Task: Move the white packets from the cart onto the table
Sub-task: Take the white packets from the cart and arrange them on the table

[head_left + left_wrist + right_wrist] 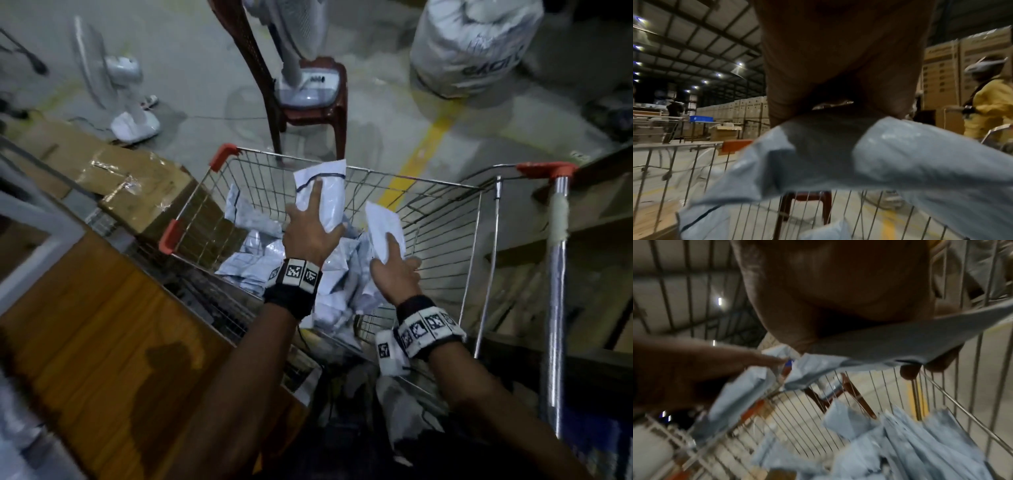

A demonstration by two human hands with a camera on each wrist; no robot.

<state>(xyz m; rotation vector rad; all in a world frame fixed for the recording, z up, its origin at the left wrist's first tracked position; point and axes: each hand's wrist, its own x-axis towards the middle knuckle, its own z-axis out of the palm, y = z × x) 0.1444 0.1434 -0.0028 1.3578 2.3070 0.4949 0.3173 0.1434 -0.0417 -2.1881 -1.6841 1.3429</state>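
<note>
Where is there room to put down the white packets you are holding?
The wooden table, left of the cart, shows bare top between its pale edge and the cart's side. Inside the cart, loose packets crowd the left and middle; bare wire shows along the right wall.

Hidden from us: left hand (310, 236) fingers, behind its white packet (322, 195). Blurred: packet heap (910, 443), lower right, right wrist view. Cut off: worktop (102, 325), lower left.
</note>
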